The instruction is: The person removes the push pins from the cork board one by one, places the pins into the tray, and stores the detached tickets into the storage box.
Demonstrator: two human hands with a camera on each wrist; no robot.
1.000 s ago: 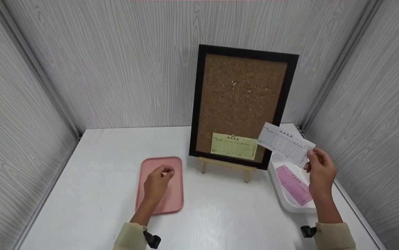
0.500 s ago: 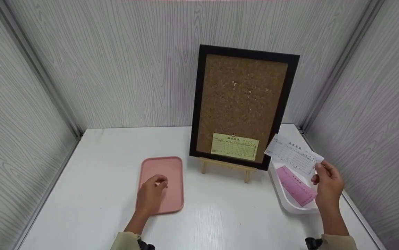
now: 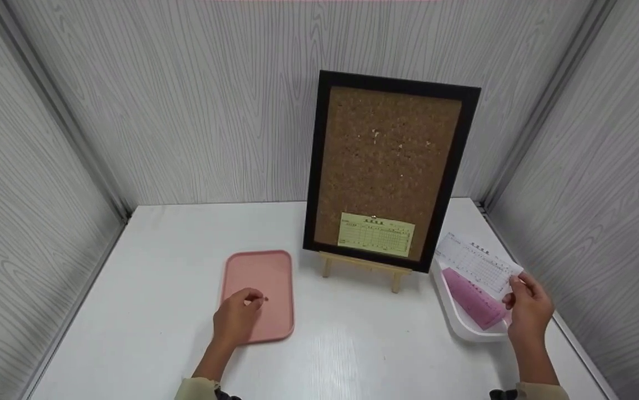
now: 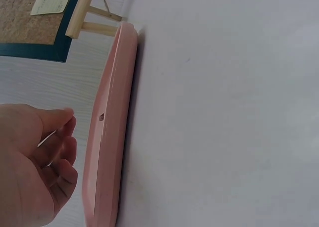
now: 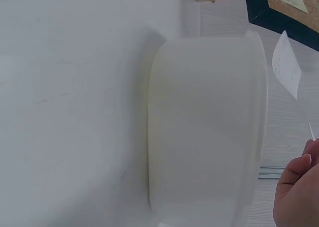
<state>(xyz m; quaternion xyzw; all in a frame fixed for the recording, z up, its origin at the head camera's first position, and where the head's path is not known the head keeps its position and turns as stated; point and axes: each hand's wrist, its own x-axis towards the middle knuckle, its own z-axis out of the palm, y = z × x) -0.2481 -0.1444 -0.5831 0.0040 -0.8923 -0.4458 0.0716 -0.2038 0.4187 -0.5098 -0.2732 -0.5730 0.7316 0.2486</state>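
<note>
Right of the board [image 3: 389,161], the right hand [image 3: 530,308] pinches a white slip [image 3: 476,264] over a tub [image 3: 480,336] — left of the board, the left hand [image 3: 234,321], fingers loosely curled and empty, hovers over a pink tray [image 3: 261,266]

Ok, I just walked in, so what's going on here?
Someone is sorting paper slips, it seems. Their right hand holds a white slip by one end above a white container, where pink paper lies. Their left hand hovers at a pink tray, visibly holding nothing; a small dark thing lies in the tray. A yellow slip is fixed low on the corkboard.
</note>
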